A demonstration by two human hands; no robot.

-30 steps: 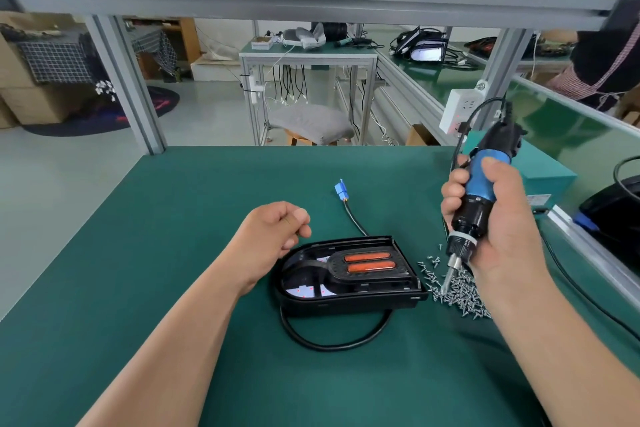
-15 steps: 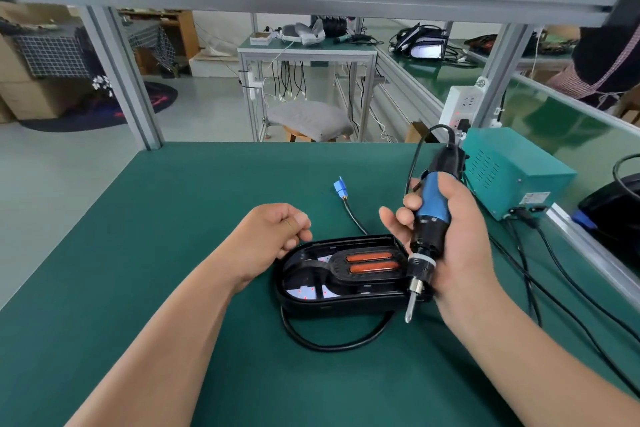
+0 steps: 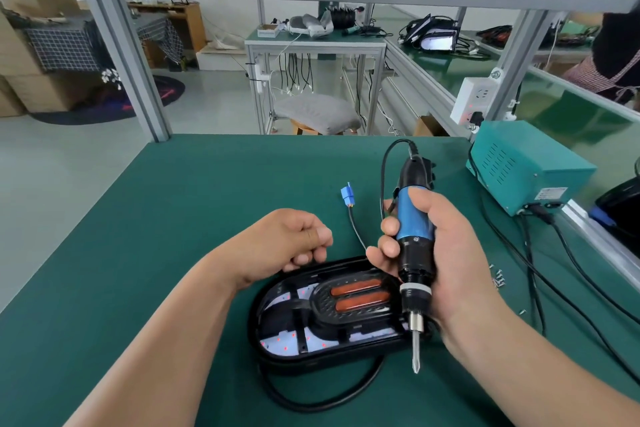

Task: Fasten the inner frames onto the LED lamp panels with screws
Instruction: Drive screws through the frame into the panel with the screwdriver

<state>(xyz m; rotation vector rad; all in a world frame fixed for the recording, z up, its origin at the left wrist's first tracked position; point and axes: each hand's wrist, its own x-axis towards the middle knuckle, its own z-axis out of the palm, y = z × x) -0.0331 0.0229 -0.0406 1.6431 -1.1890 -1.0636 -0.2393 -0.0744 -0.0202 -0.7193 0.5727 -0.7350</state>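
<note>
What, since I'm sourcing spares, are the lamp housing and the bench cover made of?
Lamp housing: likely moulded black plastic, glossy, with highlights along its rim. Bench cover: dark green matte mat, perhaps rubber; it shows no glare or weave.

Left of the lamp (image 3: 322, 302), bare table (image 3: 156, 236) runs to its edge. Right of it lie cords (image 3: 530, 260), screws (image 3: 498, 281) and a power box (image 3: 530, 166) (a screwdriver (image 3: 412, 215) hangs over that end); its cable (image 3: 304, 407) loops in front.

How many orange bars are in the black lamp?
2. The far orange bar and the near orange bar lie side by side in the lamp; none seems hidden.
</note>
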